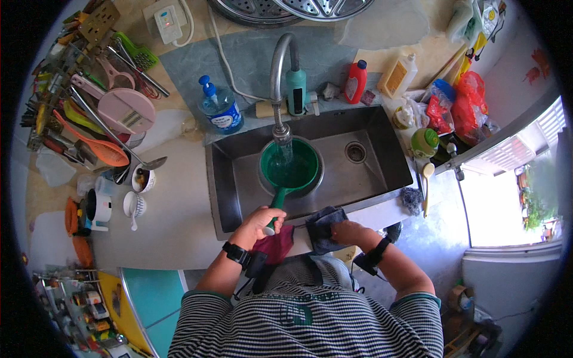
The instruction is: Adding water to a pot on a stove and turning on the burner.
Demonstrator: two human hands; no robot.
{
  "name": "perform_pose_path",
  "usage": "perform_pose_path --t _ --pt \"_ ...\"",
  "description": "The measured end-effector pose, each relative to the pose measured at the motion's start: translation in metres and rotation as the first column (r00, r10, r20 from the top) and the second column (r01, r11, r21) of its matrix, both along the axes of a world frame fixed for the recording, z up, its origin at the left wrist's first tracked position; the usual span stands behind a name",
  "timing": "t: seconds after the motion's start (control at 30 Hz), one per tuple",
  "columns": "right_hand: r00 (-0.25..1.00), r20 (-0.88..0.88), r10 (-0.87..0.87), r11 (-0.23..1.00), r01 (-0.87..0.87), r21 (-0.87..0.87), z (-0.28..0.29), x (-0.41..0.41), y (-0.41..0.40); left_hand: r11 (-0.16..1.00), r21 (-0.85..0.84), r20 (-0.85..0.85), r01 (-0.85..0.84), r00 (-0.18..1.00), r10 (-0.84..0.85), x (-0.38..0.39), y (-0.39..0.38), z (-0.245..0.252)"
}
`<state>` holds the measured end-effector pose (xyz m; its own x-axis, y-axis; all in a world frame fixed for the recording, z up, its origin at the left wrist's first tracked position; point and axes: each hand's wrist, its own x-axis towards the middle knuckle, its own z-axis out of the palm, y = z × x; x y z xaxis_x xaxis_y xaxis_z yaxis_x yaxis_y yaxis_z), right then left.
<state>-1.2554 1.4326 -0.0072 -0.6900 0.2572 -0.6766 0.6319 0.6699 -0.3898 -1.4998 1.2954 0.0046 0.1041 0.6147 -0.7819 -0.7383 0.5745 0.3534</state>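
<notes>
My left hand (264, 222) grips the handle of a green plastic water ladle (309, 182). The ladle's bowl is under the faucet (280, 89), and water runs into it. Below the ladle, a round metal basin (320, 172) sits in the stainless steel sink (233, 197). At the sink's front edge, my right hand (348, 233) holds a dark grey cloth (323, 228). A dark red cloth (277, 246) hangs over the counter edge beside my left hand.
Behind the sink stand a blue pump bottle (221, 109), a teal bottle (296, 91) and a red bottle (355, 83). A steel scrubber (410, 199) and a long-handled brush (427, 188) lie to the right. Small bowls (135, 204) and hanging utensils (125, 112) are on the left.
</notes>
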Motion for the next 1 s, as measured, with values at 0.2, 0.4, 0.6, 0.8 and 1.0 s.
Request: perform_pose_path --t 0.2,0.4,0.6,0.8,1.0 --pt "0.882 -0.083 -0.465 0.808 0.384 -0.447 0.05 -0.029 0.047 1.0 0.005 -0.089 -0.007 0.996 0.007 0.001 -0.004 0.006" --pt "0.246 -0.043 -0.968 0.145 0.411 -0.9 0.049 -0.067 0.099 0.998 0.004 -0.066 -0.056 0.996 0.056 0.003 -0.007 0.008" --pt "0.181 -0.009 -0.984 0.099 0.497 -0.862 0.011 -0.1 0.145 0.998 -0.02 -0.106 -0.056 0.993 0.054 0.005 -0.009 0.003" --pt "0.176 0.02 -0.984 0.088 0.586 -0.806 -0.002 -0.132 0.169 0.998 -0.035 -0.114 -0.044 0.993 0.04 0.012 -0.003 -0.006" --pt "0.142 -0.004 -0.99 0.093 0.629 -0.772 -0.003 -0.163 0.186 0.997 -0.023 -0.058 -0.067 0.996 0.065 0.011 -0.001 -0.013"
